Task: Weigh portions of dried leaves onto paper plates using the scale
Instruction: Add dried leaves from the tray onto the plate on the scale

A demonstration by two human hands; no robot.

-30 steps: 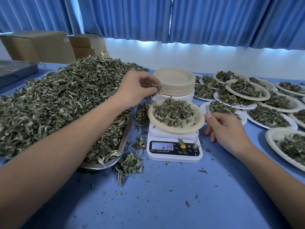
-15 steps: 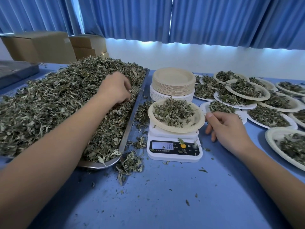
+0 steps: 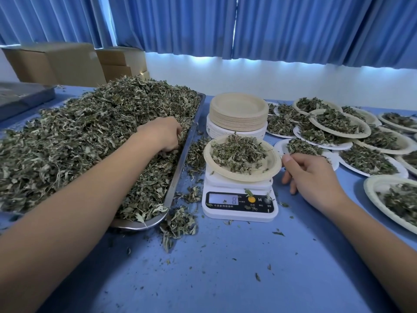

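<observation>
Left hand (image 3: 165, 134) reaches into a heap of dried leaves (image 3: 79, 143) on a metal tray (image 3: 180, 175), fingers curled down with their tips buried, so whether they hold any cannot be told. Right hand (image 3: 313, 175) rests loosely curled on the blue table (image 3: 225, 267), gripping nothing, its thumb touching the rim of a paper plate (image 3: 268, 159). That plate holds a small mound of leaves and sits on a white scale (image 3: 239, 213) just right of the tray. Behind the scale stands a stack of empty plates (image 3: 238, 109). Filled plates (image 3: 338, 123) overlap across the table's right side.
</observation>
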